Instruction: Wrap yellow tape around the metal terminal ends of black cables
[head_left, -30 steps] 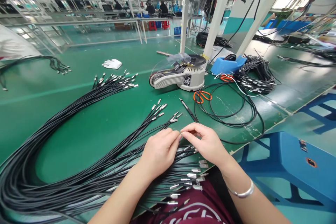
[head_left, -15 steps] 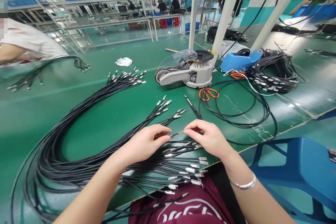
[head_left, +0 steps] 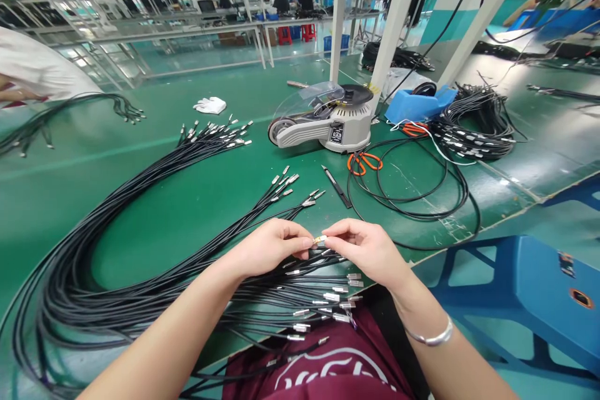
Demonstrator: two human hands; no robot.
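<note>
My left hand [head_left: 279, 247] is pinched at the end of a thin black cable, mostly hidden by the fingers. My right hand [head_left: 365, 249] pinches the other side of this small joint, close to the left fingertips. Between them shows a tiny yellow and silver-white connector piece [head_left: 319, 240]; its detail is too small to make out. Beneath and beside both hands lies a big looped bundle of black cables [head_left: 154, 287] with silver metal plugs [head_left: 332, 297] on their ends. A black utility knife [head_left: 336, 187] rests on the green table just beyond my hands.
A grey tape dispenser [head_left: 344, 128] stands further back. Orange-handled scissors [head_left: 364, 164] lie by loose black cable loops. Behind them are a blue tray [head_left: 417, 105] and a coiled cable bundle [head_left: 478, 128]. A white glove [head_left: 210, 105], a co-worker's sleeve [head_left: 47, 65] and a blue stool [head_left: 557, 300] surround the spot.
My hands have drawn closer together at the cable end, and less of it shows between them. The view has shifted slightly, so the table things sit further left.
</note>
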